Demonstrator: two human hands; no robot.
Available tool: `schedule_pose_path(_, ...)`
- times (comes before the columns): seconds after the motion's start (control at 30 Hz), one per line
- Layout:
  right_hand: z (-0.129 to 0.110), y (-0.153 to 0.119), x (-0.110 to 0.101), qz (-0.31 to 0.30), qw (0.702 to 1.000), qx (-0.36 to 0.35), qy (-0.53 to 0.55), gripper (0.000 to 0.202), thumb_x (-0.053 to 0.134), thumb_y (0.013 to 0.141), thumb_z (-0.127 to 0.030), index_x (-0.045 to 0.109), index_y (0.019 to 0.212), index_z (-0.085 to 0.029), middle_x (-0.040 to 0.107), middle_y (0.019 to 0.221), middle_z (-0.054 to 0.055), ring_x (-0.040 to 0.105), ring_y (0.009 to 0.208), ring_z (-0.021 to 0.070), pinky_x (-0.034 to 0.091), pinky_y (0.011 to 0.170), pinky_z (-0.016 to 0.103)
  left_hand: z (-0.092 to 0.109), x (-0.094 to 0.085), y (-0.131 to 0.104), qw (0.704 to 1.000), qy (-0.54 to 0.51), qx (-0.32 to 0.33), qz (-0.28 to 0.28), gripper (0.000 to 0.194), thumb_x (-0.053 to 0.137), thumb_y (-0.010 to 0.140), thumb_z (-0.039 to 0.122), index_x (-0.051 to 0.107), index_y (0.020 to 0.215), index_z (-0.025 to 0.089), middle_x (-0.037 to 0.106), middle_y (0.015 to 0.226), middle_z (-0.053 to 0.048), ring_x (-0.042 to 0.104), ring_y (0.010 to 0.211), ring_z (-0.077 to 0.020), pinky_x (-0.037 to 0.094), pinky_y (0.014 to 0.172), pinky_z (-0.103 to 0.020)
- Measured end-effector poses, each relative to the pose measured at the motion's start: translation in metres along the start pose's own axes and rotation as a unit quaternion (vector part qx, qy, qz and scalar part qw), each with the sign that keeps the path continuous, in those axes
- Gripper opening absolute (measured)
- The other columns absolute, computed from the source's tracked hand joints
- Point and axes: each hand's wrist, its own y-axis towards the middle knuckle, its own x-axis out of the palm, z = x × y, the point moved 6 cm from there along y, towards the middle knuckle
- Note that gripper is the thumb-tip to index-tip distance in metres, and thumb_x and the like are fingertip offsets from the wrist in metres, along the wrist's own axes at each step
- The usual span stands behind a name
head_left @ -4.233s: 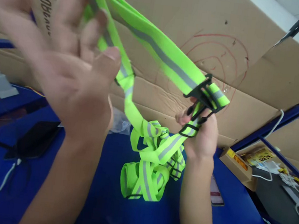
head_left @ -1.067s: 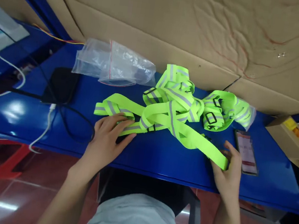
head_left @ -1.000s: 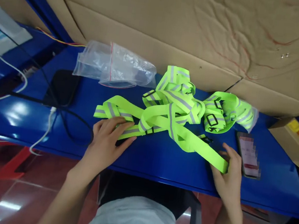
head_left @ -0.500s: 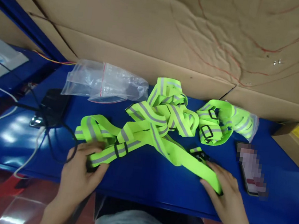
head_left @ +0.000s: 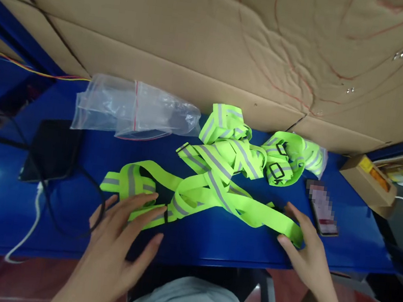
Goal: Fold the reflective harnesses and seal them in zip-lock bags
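Observation:
Neon green straps (head_left: pixel 214 192) with grey stripes lie tangled across the blue table, their left end looped. My left hand (head_left: pixel 121 234) has its fingers spread over that left part, beside a black slider. At the right end of the strap, my right hand (head_left: pixel 305 249) is curved with thumb and fingers apart around the strap's end; it does not look clamped. Behind lies a crumpled heap of the same straps (head_left: pixel 227 149). A rolled bundle (head_left: pixel 283 162) with black buckles sits to its right, against a bagged one (head_left: pixel 314 158).
Clear plastic bags (head_left: pixel 136 110) lie at the back left. A black device (head_left: pixel 53 151) with a white cable (head_left: pixel 34 220) is on the left. Rightward are a phone (head_left: pixel 322 209) and an open cardboard box (head_left: pixel 369 185). Cardboard (head_left: pixel 201 37) lines the back.
My left hand has let go of the strap end and spread its fingers over it. My right hand has loosened around its end. The view has shifted to the right.

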Motion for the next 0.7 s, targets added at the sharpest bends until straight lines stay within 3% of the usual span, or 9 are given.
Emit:
schedule_pose_path(0.1,-0.019,0.005,0.0,-0.014,0.998,-0.051,0.046,0.043,0.05,0.108,-0.052,0.062,0.146,-0.036,0.067,0.145,0.006,0.059,0.137,0.0312,0.045,0.114,0.05,0.009,0.004,0.015,0.999,0.011,0.001,0.037,0.031,0.054,0.103,0.024,0.061,0.133,0.027,0.071,0.127,-0.012,0.066,0.12,-0.0326,0.042,0.112,-0.054)
schedule_pose_path(0.17,-0.029,0.009,0.003,-0.017,0.997,-0.049,0.057,0.035,0.045,0.112,-0.043,0.069,0.135,-0.037,0.07,0.135,0.005,0.064,0.13,0.0264,0.049,0.111,0.045,0.018,0.015,0.033,0.999,0.036,0.002,0.028,0.036,0.055,0.104,0.029,0.058,0.139,0.024,0.073,0.127,-0.012,0.068,0.117,-0.0332,0.046,0.107,-0.052)
schedule_pose_path(0.23,-0.036,0.01,0.01,-0.054,0.996,-0.047,0.058,0.033,0.045,0.112,-0.037,0.068,0.136,-0.037,0.067,0.134,0.005,0.065,0.126,0.0232,0.053,0.106,0.039,0.026,0.03,0.053,0.996,0.085,0.003,-0.017,0.049,0.057,0.103,0.035,0.052,0.15,0.021,0.069,0.138,-0.016,0.066,0.121,-0.0378,0.048,0.104,-0.054)
schedule_pose_path(0.3,-0.04,0.008,0.02,-0.117,0.99,-0.061,0.04,0.037,0.045,0.111,-0.034,0.061,0.144,-0.039,0.06,0.141,0.006,0.063,0.13,0.0228,0.056,0.105,0.038,0.029,0.047,0.071,0.988,0.12,-0.006,-0.096,0.06,0.061,0.101,0.03,0.045,0.159,0.021,0.062,0.149,-0.018,0.064,0.126,-0.041,0.05,0.103,-0.056)
schedule_pose_path(0.37,-0.037,0.005,0.026,-0.145,0.987,-0.075,0.003,0.043,0.044,0.111,-0.031,0.055,0.15,-0.042,0.056,0.146,0.006,0.06,0.135,0.024,0.056,0.106,0.042,0.025,0.057,0.082,0.984,0.098,-0.024,-0.148,0.061,0.063,0.098,0.023,0.049,0.157,0.022,0.069,0.138,-0.016,0.069,0.118,-0.0393,0.053,0.097,-0.053)
schedule_pose_path(0.43,-0.031,0.003,0.028,-0.132,0.987,-0.081,-0.034,0.045,0.044,0.111,-0.03,0.053,0.153,-0.042,0.057,0.143,0.007,0.062,0.132,0.0257,0.056,0.103,0.045,0.018,0.055,0.088,0.986,0.053,-0.042,-0.152,0.045,0.064,0.097,0.022,0.062,0.142,0.021,0.076,0.12,-0.012,0.072,0.107,-0.035,0.054,0.093,-0.048)
schedule_pose_path(0.5,-0.023,0.002,0.029,-0.098,0.99,-0.079,-0.058,0.044,0.046,0.111,-0.034,0.054,0.154,-0.039,0.06,0.135,0.009,0.065,0.123,0.0266,0.057,0.099,0.045,0.009,0.04,0.09,0.993,0.008,-0.062,-0.101,0.024,0.065,0.097,0.025,0.07,0.12,0.02,0.077,0.107,-0.008,0.073,0.098,-0.0293,0.054,0.088,-0.041)
schedule_pose_path(0.6,-0.015,0.0,0.031,-0.054,0.993,-0.072,-0.08,0.047,0.051,0.109,-0.047,0.056,0.154,-0.035,0.062,0.124,0.01,0.068,0.112,0.0268,0.056,0.092,0.044,-0.005,-0.002,0.089,0.985,-0.091,-0.114,0.094,0.012,0.069,0.088,0.023,0.068,0.099,0.02,0.071,0.086,0.0,0.069,0.076,-0.0176,0.051,0.071,-0.028)
schedule_pose_path(0.7,-0.012,-0.003,0.033,-0.028,0.994,-0.059,-0.085,0.052,0.052,0.107,-0.056,0.058,0.153,-0.033,0.063,0.118,0.01,0.068,0.108,0.0269,0.054,0.088,0.044,-0.019,-0.037,0.08,0.901,-0.238,-0.177,0.317,0.024,0.069,0.076,0.014,0.059,0.096,0.02,0.059,0.074,0.008,0.058,0.054,-0.0091,0.043,0.054,-0.021)
